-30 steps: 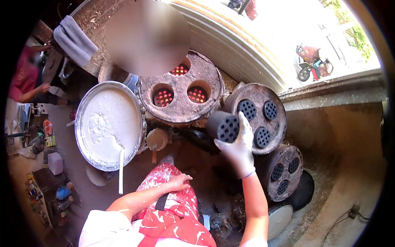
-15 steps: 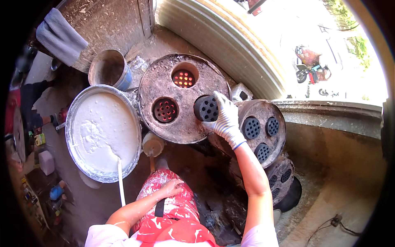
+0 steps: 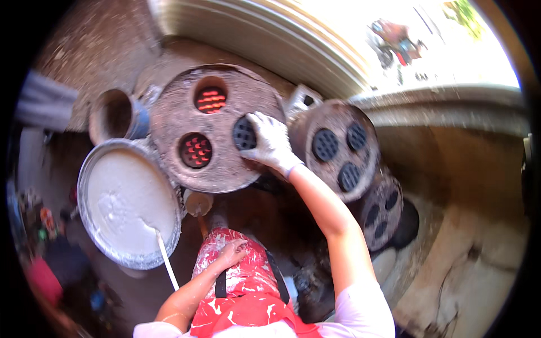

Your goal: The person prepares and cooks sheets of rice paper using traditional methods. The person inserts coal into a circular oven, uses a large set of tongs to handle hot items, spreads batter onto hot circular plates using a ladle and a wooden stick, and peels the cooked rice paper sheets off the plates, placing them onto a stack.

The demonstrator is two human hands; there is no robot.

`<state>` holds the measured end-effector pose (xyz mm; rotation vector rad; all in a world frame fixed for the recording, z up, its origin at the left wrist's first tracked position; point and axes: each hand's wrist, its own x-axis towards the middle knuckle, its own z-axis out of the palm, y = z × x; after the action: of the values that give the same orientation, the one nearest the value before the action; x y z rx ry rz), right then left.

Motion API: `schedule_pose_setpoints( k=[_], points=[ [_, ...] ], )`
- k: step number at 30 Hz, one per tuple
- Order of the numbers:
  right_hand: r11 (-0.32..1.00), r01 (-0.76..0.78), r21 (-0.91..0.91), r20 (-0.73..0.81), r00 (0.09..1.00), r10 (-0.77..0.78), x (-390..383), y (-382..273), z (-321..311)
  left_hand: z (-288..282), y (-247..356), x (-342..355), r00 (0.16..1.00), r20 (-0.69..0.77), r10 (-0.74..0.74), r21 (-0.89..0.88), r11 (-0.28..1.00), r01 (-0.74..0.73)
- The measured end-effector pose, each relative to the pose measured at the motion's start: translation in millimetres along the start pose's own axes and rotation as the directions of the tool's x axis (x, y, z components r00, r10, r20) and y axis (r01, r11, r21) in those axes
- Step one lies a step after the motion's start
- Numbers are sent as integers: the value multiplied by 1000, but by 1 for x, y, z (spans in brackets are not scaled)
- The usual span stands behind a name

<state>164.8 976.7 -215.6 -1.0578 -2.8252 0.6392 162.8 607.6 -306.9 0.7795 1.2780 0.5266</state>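
Observation:
My gloved right hand [image 3: 269,145] grips a black perforated coal briquette [image 3: 243,133], seated in the right hole of a large round stove top [image 3: 225,172]. The stove's other two holes show glowing briquettes [image 3: 196,151]. My bare left hand [image 3: 233,252] lies on my paint-spattered red apron [image 3: 236,280], fingers loosely bent, holding nothing. At left is a wide basin of white batter [image 3: 118,197] with a pale stick [image 3: 167,260] in it. Right of the stove, a drum [image 3: 337,119] holds three dark briquettes [image 3: 324,143].
A second briquette drum [image 3: 383,230] stands behind the first at lower right. A metal bucket [image 3: 110,115], concrete block [image 3: 300,100] and grey cloth [image 3: 45,98] are at the upper left and back. A blurred red figure [image 3: 45,279] is at lower left; a motorbike [image 3: 397,45] stands outside.
My right hand has carried a briquette from beside the right drum leftward, down into the stove's empty-looking right hole. The view has tilted and shifted. My left hand stays on the apron.

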Motion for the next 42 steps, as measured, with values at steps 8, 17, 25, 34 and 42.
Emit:
schedule_pose_setpoints(
  k=[8, 17, 25, 34, 42],
  points=[
    [998, 16, -58, -207, 978, -28, -50, 5, -3, 22, -8, 13, 996, 1, 92, 254, 963, -89],
    [695, -506, 511, -289, 661, 693, -344, 40, 72, 74, -63, 4, 997, 81, -14, 458, 889, -25],
    [-223, -952, 209, 138, -197, 971, -548, 204, 197, 118, -87, -20, 973, 91, -213, 630, 769, 109],
    [-148, -989, 5, 185, -144, 972, -577, 293, 257, 147, -95, -25, 966, 2, -259, 718, 673, 179],
    [111, -990, 84, -54, 107, 993, -572, 242, 240, 135, -91, -35, 967, -22, -255, 734, 653, 189]
  ],
)
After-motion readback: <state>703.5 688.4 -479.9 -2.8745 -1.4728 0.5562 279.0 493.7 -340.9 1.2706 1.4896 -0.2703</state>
